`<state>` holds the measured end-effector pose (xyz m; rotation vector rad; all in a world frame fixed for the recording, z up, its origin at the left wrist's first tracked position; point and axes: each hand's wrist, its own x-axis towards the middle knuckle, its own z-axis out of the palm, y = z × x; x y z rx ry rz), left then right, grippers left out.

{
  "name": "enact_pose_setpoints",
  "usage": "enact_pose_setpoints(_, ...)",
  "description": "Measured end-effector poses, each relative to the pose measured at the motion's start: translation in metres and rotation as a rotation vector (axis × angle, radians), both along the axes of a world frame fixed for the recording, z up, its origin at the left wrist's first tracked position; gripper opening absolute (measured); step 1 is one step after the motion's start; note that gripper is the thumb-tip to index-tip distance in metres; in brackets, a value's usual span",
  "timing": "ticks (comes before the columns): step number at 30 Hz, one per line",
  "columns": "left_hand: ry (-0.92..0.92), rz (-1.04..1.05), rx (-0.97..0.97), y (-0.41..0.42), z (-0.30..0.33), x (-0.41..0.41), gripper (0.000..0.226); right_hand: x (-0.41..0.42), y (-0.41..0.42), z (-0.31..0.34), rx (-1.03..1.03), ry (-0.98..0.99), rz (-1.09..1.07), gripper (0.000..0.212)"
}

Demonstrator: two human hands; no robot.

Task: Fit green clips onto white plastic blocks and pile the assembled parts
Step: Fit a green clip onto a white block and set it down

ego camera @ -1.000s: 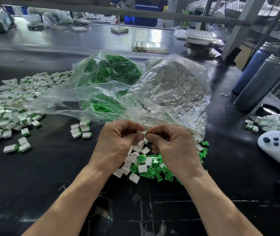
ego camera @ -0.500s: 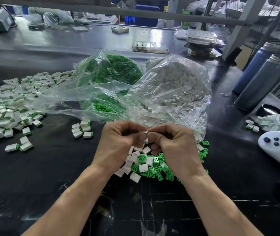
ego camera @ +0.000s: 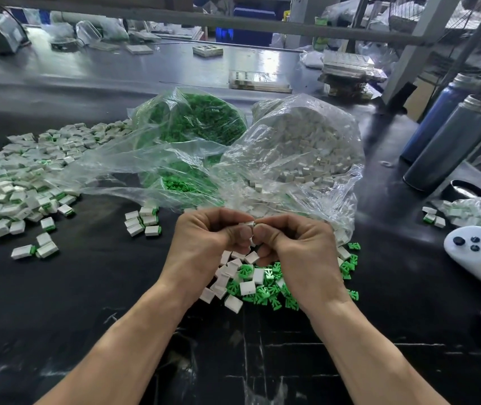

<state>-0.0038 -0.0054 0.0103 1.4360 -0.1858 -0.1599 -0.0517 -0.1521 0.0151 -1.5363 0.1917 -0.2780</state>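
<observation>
Scene: I am looking down at my two bare forearms over a dark worktable (ego camera: 58, 302), with parts spread across it.

Left hand: my left hand (ego camera: 204, 247) is curled, thumb and fingertips pinching a small white block (ego camera: 250, 224) at its left side.

Right hand: my right hand (ego camera: 300, 255) is curled the same way, thumb and forefinger pressed against the block from the right, the two thumbs almost touching.

Clip: I cannot see a green clip between my fingers; it is probably hidden behind my thumbs, already part-way into the block.

Loose supply: directly under my hands lies a small heap of loose white blocks (ego camera: 246, 287) mixed with loose green clips (ego camera: 265, 293).

Bags: behind my hands are two clear plastic bags, the bag of green clips (ego camera: 195, 121) on the left and the bag of white blocks (ego camera: 300, 147) on the right, both open toward me.

Finished pile: the assembled parts (ego camera: 14, 182) lie in a wide pile far to my left, with a few strays (ego camera: 142, 220) nearer my hands.

Doing this step well: I judge the job is to keep the block square between both thumbs, line the clip up straight with its slot, and push evenly until it seats flush, not at an angle.

Next: the finished piece goes left, onto the pile.
</observation>
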Motion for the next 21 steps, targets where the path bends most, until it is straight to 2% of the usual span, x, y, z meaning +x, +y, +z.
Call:
enact_pose_setpoints(8,-0.05,-0.029,0.085,0.001,-0.001,0.001,0.023,0.0,-0.009,0.001,-0.158,0.039,0.019,0.021)
enact_pose_setpoints(14,-0.107,0.002,0.026,-0.004,-0.001,0.001,0.024,0.003,-0.012,0.004,-0.049,-0.005,0.066,0.013)
enact_pose_setpoints(19,-0.095,-0.019,0.011,-0.007,-0.001,0.0,0.014,0.003,-0.002,0.005,0.09,0.058,0.09,0.066)
enact_pose_setpoints(21,-0.1,-0.072,-0.015,-0.01,0.0,-0.004,0.011,0.003,0.004,0.005,0.072,0.096,0.112,0.075)
